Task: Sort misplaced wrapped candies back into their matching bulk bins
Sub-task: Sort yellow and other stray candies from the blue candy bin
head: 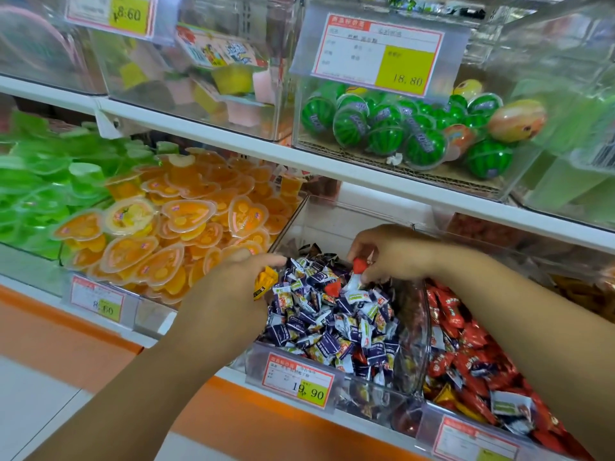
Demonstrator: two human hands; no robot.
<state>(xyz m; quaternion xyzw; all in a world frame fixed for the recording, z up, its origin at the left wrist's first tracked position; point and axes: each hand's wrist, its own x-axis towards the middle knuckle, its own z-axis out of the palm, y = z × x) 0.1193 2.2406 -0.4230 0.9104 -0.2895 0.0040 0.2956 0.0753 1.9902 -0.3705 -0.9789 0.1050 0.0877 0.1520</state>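
Reaching into the clear bin (412,327) of purple-and-white candies (332,327), the hands are apart over its rear half. Right hand (392,254) pinches a red candy (359,265) just above the heap, near the back edge. Left hand (239,281) at the left edge, fingers curled round a yellow candy (264,282). Another red piece (332,289), possibly two, blurred, lies on the heap. Red-candy bin (466,344) adjoins on the right.

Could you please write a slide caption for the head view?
Sorting: left hand holds a yellow candy while right hand pinches a red candy over the purple-candy bin.
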